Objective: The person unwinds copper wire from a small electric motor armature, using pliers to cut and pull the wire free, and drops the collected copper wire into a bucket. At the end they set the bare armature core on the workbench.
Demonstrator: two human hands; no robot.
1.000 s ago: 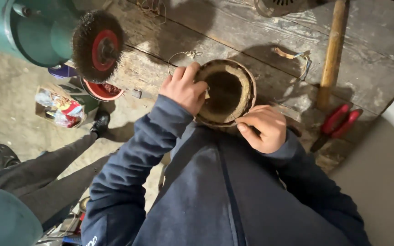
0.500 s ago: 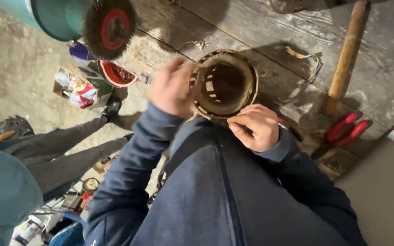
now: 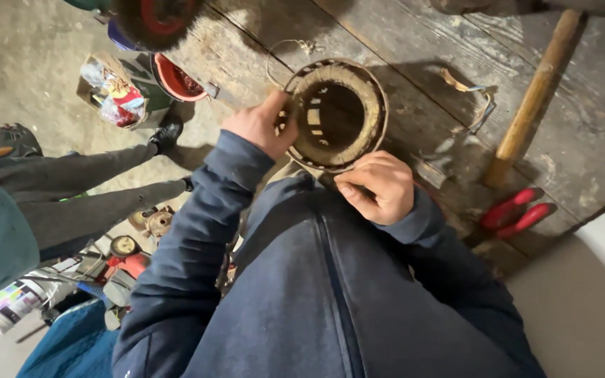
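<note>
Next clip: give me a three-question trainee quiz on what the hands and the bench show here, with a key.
1. True or false: both hands touch the ring-shaped part.
2. Which lies to the right of the ring-shaped part on the wooden bench? A) a glass bottle B) a wooden handle C) a coil of rope
3. Fill in: the tool at the bench's right edge has grips coloured ____.

Key:
1. True: the left hand grips its left rim, the right hand holds its near rim.
2. B, the wooden handle.
3. Red, on the red-handled tool.

Two hands point(image 3: 316, 157), one hollow ring point(image 3: 335, 114), one wooden handle point(image 3: 533, 94)
</note>
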